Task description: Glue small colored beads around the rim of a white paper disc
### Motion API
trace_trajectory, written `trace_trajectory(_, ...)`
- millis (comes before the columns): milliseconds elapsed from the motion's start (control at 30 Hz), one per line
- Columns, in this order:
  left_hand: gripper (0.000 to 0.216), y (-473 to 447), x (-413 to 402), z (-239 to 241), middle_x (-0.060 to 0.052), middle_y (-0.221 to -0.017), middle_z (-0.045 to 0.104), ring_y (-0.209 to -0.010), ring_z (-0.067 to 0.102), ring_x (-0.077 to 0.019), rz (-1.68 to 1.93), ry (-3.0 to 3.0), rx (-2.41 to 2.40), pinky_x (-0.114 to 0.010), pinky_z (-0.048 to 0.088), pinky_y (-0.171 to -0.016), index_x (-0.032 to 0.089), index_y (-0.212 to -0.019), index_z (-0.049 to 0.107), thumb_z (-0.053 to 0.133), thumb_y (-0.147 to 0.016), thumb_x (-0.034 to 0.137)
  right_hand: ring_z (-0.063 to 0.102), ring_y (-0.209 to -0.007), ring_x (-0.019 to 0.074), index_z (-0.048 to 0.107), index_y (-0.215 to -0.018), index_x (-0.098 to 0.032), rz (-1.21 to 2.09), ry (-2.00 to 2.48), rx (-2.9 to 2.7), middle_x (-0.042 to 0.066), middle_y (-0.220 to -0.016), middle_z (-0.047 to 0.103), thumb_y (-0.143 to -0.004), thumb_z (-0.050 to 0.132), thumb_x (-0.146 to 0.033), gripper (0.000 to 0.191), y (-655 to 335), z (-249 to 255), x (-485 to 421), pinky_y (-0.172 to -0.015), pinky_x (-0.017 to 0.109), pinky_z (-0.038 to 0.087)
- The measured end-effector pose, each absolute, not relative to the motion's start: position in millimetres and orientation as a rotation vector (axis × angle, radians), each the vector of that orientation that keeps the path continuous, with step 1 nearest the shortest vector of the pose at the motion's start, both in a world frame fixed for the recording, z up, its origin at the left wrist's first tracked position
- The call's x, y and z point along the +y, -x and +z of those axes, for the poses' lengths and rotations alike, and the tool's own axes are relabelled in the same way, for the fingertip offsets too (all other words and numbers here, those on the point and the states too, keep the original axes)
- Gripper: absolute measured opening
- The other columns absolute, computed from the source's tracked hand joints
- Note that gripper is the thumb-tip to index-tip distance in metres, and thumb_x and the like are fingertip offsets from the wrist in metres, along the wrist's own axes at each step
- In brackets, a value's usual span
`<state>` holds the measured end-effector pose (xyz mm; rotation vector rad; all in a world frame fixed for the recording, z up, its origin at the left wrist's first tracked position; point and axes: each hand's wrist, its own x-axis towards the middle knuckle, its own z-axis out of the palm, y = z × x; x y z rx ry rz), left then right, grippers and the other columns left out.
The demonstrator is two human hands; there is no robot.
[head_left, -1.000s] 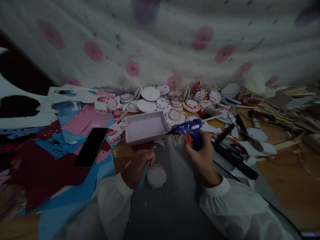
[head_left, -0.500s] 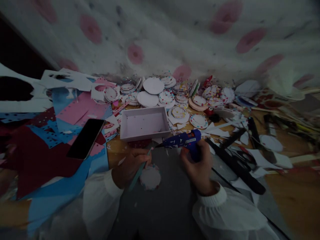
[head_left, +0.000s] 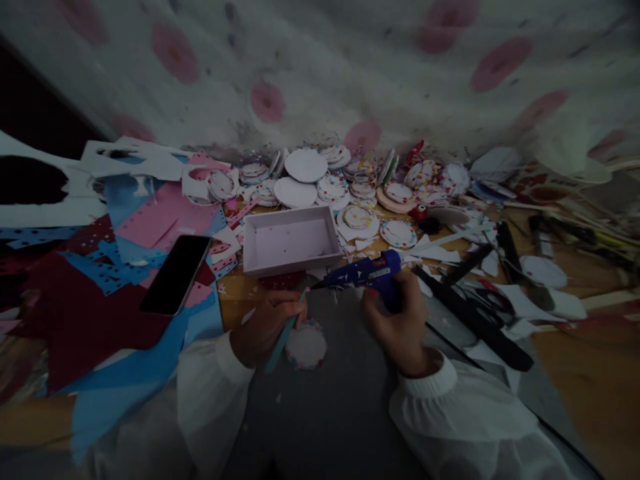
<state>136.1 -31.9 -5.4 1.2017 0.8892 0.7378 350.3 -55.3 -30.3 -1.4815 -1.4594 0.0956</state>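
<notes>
In my left hand is a slim teal tool that looks like tweezers, my fingers closed around it. A tiny pale pink bit shows at its upper tip. My right hand grips a blue hot glue gun by its handle, nozzle pointing left. The nozzle tip is at or very near the pink bit; contact cannot be made out. Just below my left fingers, a round white disc with a coloured dotted edge lies on the grey work surface.
A shallow white box stands behind my hands, with stacked decorated discs along the back. To the left, a phone rests on coloured sheets. A black bar, scissors and paper scraps lie on the right.
The nozzle and the tweezers' tip have come closer together, now meeting or nearly so. The whole view has shifted slightly. Both hands keep their holds.
</notes>
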Motion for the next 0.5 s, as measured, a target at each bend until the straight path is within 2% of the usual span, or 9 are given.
trace_trajectory(233, 0.035, -135.8, -30.7, -6.4, -0.002, -0.051, 0.05, -0.053, 0.046, -0.0138, 0.749, -1.196, 0.88, -0.027, 0.036, -0.057, 0.016, -0.044, 0.051, 0.057, -0.072, 0.035, 0.056, -0.072, 0.0182, 0.05, -0.098, -0.021, 0.124, 1.497, -1.462, 0.003, -0.084, 0.057, -0.071, 0.062, -0.023, 0.03, -349.8, -30.4, -55.3, -0.065, 0.032, 0.047)
trace_trajectory(500, 0.031, -134.9, -30.8, -9.0, -0.002, -0.051, 0.049, -0.052, 0.045, -0.0124, 0.75, -1.185, 0.868, -0.027, 0.035, -0.057, 0.015, -0.045, 0.052, 0.055, -0.073, 0.029, 0.056, -0.072, 0.0182, 0.051, -0.098, -0.021, 0.095, 1.472, -1.479, 0.003, -0.084, 0.058, -0.07, 0.062, -0.019, 0.03, -350.6, -30.5, -54.6, -0.065, 0.032, 0.046)
